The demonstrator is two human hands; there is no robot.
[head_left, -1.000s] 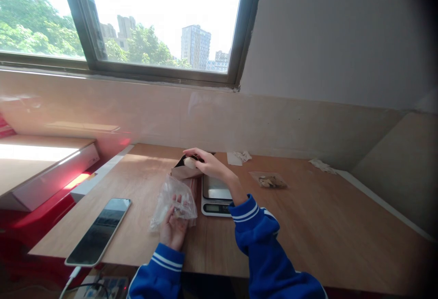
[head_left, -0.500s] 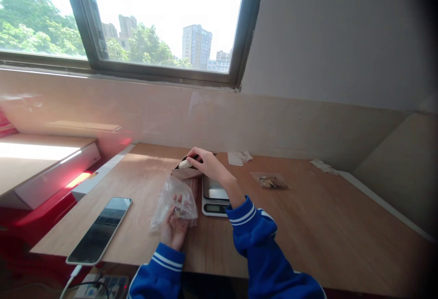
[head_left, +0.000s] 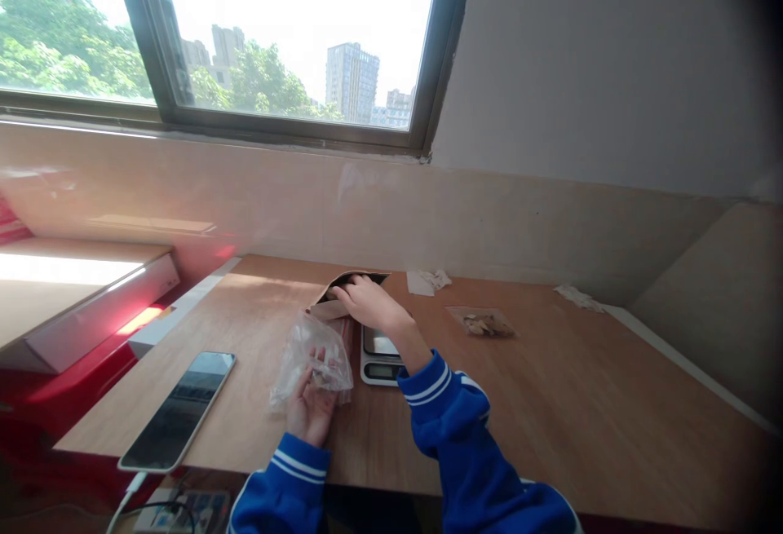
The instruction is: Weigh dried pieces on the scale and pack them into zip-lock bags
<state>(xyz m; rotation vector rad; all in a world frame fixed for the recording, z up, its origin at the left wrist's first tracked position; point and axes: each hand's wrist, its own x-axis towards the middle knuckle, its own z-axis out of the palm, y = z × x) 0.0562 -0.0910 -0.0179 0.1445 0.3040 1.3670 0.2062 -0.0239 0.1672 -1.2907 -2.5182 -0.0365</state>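
My left hand (head_left: pixel 309 410) lies palm up near the table's front edge and grips a crumpled clear plastic bag (head_left: pixel 313 355) with a few small pieces inside. My right hand (head_left: pixel 367 303) reaches forward over a small digital scale (head_left: pixel 380 355). Its fingertips are at the dark mouth of a brown paper pouch (head_left: pixel 333 302) lying just behind the bag. What the fingers hold is hidden inside the pouch. Both arms wear blue sleeves with white stripes.
A phone (head_left: pixel 177 408) lies face up at the front left of the wooden table (head_left: pixel 550 403). A small clear bag of brown pieces (head_left: pixel 482 322) sits right of the scale. Paper scraps (head_left: pixel 429 280) lie by the wall. A white box (head_left: pixel 91 306) stands left.
My right hand held a pale piece at the pouch's mouth; it has now dipped lower into the mouth and the piece no longer shows. The left hand and bag stayed put.
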